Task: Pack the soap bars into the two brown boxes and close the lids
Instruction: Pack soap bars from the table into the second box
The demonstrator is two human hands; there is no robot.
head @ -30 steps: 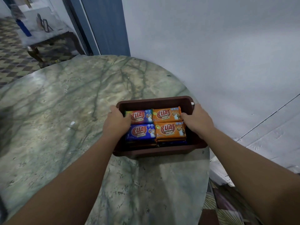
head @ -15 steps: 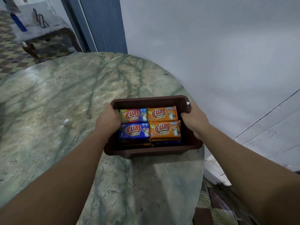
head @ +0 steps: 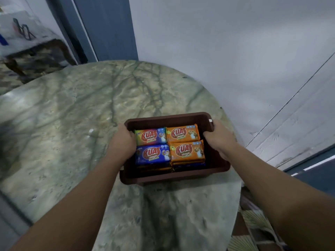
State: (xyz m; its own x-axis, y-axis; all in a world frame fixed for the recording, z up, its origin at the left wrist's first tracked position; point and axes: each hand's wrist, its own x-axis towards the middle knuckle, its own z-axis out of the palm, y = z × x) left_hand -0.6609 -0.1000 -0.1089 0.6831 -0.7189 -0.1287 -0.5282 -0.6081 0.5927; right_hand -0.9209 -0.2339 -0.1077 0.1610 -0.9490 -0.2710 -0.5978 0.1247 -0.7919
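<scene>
A brown box without a lid sits near the right edge of the marble table. Inside lie wrapped soap bars in stacks: a multicolour bar and a blue bar on the left, two orange bars on the right. My left hand grips the box's left rim, fingers curled inside. My right hand grips the right rim. Only this one box is in view.
A white wall stands close behind and to the right of the table. A blue door frame is at the back. A second table stands far left on a tiled floor.
Both hands have kept their grip on the box's rims. The box has shifted a little toward me and to the left on the table, and my view has moved.
</scene>
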